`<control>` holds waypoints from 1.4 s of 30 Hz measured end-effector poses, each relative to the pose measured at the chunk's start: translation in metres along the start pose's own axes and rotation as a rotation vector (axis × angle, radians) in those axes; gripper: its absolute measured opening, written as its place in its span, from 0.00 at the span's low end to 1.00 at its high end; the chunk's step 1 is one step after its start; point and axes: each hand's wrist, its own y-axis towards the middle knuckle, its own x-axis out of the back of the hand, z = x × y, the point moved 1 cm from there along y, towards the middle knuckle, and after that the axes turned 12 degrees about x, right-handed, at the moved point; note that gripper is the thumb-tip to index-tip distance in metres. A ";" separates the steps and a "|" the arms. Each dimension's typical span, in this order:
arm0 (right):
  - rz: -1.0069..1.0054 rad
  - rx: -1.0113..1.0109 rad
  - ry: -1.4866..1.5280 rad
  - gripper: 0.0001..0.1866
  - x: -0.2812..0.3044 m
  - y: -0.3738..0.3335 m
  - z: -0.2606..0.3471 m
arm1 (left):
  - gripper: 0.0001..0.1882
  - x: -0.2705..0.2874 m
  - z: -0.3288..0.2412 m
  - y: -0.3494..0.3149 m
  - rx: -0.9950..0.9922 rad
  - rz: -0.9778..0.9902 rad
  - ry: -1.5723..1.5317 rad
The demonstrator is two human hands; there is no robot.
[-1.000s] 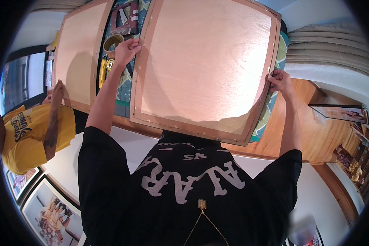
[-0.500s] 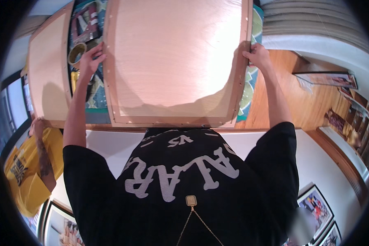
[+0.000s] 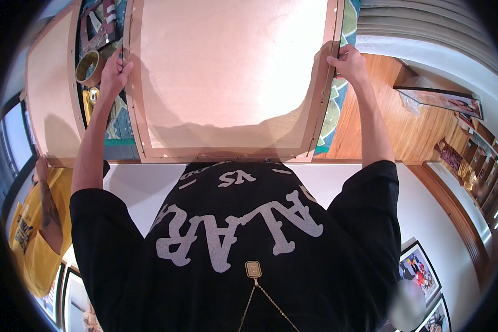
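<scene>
A large picture frame lies back side up in front of me, its pale wooden backing board edged by a light frame with small fasteners along it. My left hand grips its left edge, fingers closed, the fingertips partly hidden at the rim. On the opposite edge my right hand is closed round the side, thumb on top and fingers curled under. Shadows of my arms and head fall across the board. Beneath the frame shows a blue-green patterned cloth. A roll of tape stands just left of my left hand.
Left of the tape are a yellow tape measure and a dark red tool. Beyond them lies another backed frame, touched by a co-worker's hand. A framed picture rests on the wooden floor at right.
The picture frame and both hands sit slightly higher in view, and its left edge is farther left. Tape roll and neighbouring frame also appear shifted left. Both hands keep their hold.
</scene>
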 end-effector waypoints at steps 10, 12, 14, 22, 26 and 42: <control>-0.125 0.106 0.084 0.25 -0.024 -0.046 -0.021 | 0.20 0.011 -0.037 -0.020 -0.126 -0.353 0.505; -0.097 0.047 0.351 0.23 -0.033 -0.085 -0.038 | 0.18 0.015 -0.034 -0.052 0.002 -0.341 0.442; -0.059 0.037 0.472 0.17 -0.049 -0.114 -0.063 | 0.16 0.014 -0.019 -0.086 0.225 -0.230 0.304; 0.025 -0.019 0.594 0.15 -0.044 -0.112 -0.065 | 0.14 0.014 0.007 -0.109 0.404 0.057 -0.048; 0.082 -0.050 0.554 0.18 -0.037 -0.108 -0.048 | 0.13 0.014 0.001 -0.113 0.407 0.069 -0.182; 0.140 -0.095 0.005 0.17 -0.028 -0.094 -0.004 | 0.17 -0.004 0.008 -0.104 0.233 -0.055 0.326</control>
